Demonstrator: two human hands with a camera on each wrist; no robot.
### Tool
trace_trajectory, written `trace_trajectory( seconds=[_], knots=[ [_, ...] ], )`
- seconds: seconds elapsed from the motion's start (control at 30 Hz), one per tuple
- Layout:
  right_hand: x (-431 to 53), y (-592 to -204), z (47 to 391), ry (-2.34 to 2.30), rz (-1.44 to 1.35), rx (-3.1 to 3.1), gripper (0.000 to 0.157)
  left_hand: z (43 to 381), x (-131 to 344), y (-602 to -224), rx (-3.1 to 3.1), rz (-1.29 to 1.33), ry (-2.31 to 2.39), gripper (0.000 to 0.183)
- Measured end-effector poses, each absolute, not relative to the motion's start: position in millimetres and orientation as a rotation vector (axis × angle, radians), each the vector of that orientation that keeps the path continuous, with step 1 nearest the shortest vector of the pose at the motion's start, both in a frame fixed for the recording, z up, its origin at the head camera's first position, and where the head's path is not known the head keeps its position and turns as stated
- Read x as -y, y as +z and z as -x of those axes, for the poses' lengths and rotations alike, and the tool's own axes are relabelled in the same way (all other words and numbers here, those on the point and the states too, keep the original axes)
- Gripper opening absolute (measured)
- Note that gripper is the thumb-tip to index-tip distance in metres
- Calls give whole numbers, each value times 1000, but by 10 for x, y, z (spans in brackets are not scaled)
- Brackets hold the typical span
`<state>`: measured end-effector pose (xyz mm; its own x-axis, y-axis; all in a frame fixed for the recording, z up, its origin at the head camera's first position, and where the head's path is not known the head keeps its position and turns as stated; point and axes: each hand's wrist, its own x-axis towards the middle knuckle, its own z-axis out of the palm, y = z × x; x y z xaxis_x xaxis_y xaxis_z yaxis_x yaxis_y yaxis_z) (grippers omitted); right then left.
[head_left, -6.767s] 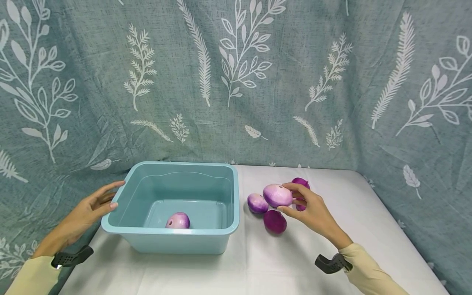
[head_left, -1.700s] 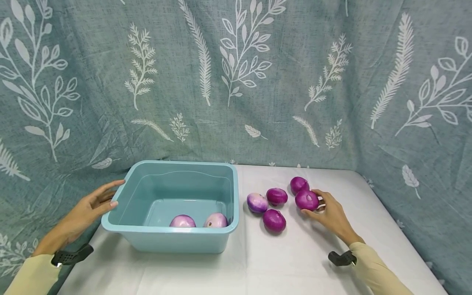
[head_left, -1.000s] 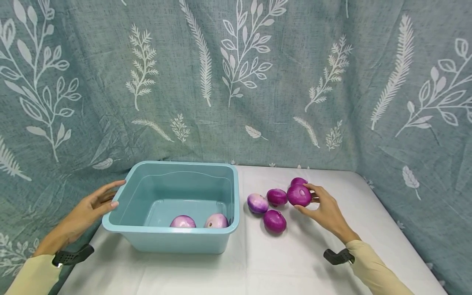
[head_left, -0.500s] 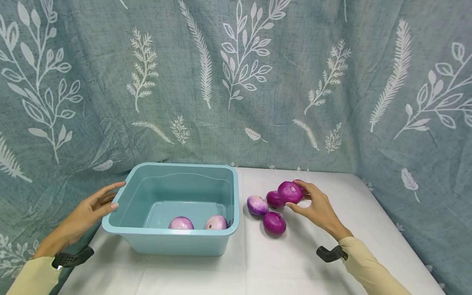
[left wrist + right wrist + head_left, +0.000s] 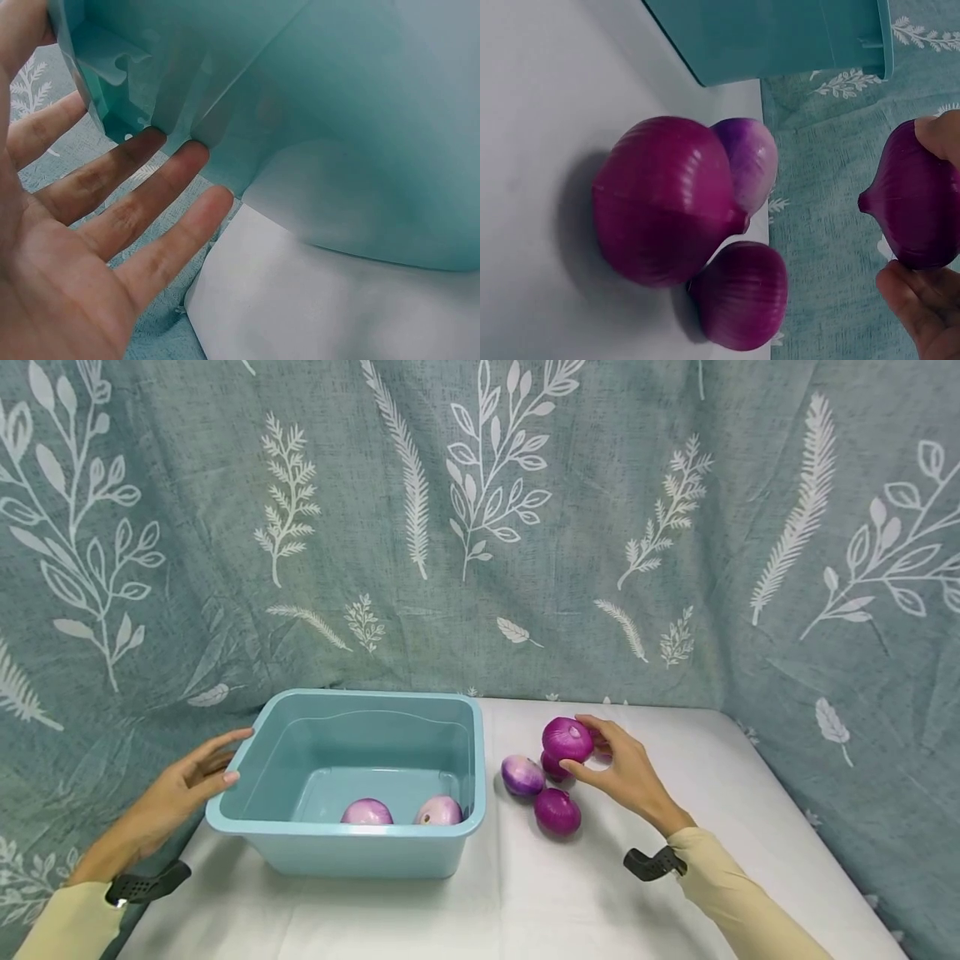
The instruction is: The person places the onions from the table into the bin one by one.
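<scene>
My right hand (image 5: 630, 768) pinches a dark purple onion (image 5: 566, 737) between thumb and fingers, raised above the table. In the right wrist view that held onion (image 5: 919, 199) has its pointed tip toward the left. Below it lie a second purple onion (image 5: 553, 767), partly covered, a paler purple-and-white onion (image 5: 522, 775) and a nearer purple onion (image 5: 558, 812). My left hand (image 5: 180, 781) rests at the left side of a teal tub (image 5: 352, 853). Its extended fingertips (image 5: 196, 152) touch the tub's outer wall. Inside the tub sit two pale onions (image 5: 367, 812), partly hidden by the front rim.
A white cloth (image 5: 555, 902) covers the table. Behind my right hand a sliver of another purple onion (image 5: 604, 755) shows. A grey-green leaf-patterned curtain (image 5: 480, 635) hangs at the back and sides.
A pale onion once in my right hand now lies in the tub. That hand has since lifted a purple onion and carried it left. My left hand has stayed at the tub.
</scene>
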<state>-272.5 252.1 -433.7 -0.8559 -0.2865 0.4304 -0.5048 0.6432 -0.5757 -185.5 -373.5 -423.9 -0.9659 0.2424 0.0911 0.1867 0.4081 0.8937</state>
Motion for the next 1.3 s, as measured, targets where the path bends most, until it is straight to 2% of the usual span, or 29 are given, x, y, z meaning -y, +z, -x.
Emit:
trace_trajectory(
  seconds=[1.3],
  knots=[
    [-1625,-3880,2714,1218,-857,2452,70,1859,3762,-4215,-2567,-378,1630,63]
  ],
)
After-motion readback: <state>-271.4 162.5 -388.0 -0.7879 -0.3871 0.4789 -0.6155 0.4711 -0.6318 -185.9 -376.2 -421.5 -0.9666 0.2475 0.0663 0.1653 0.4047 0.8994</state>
